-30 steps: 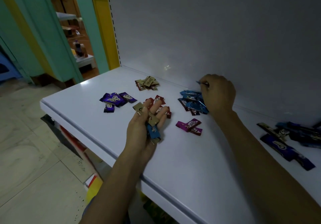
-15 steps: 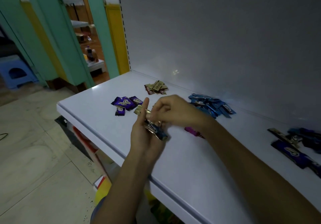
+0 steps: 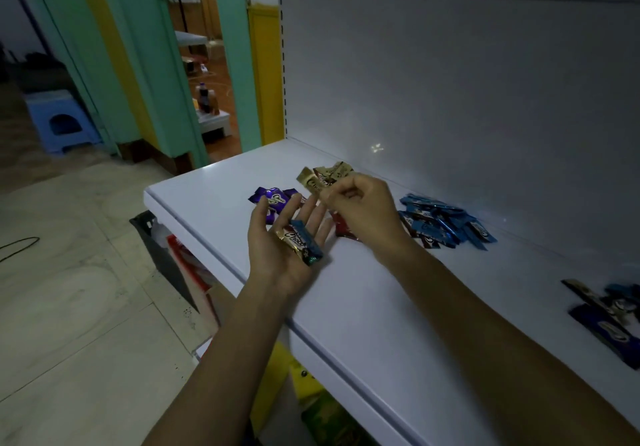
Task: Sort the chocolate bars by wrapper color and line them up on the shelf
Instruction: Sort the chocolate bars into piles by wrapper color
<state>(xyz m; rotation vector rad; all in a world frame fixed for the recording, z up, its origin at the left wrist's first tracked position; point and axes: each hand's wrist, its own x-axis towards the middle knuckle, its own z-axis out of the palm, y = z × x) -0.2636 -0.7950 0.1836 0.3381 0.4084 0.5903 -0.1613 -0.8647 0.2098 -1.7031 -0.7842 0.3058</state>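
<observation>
Shelf (image 3: 363,307): blue pile (image 3: 445,224) right, purple pile (image 3: 273,199) left, gold pile (image 3: 334,171) far. Left hand (image 3: 287,255) flat, palm up, carrying gold bar (image 3: 293,240) and blue bar (image 3: 307,238), long axes far-left to near-right. Right hand (image 3: 363,213) pinches third bar (image 3: 307,181) beside gold pile, same axis.

Gold bar (image 3: 309,182) pinched in my right grip (image 3: 363,210), tilted, just past fingertips of my left grip (image 3: 273,258). Choco bar (image 3: 292,240), gold-wrapped, and blue bar (image 3: 308,238) lie side by side across left palm. On white shelf (image 3: 363,307): purple pile (image 3: 273,199) beyond left fingertips, gold pile (image 3: 334,171) behind right grip, red bars (image 3: 343,228) beneath it, blue heap (image 3: 446,224) to its right. Long dark bars (image 3: 604,324) well right.
</observation>
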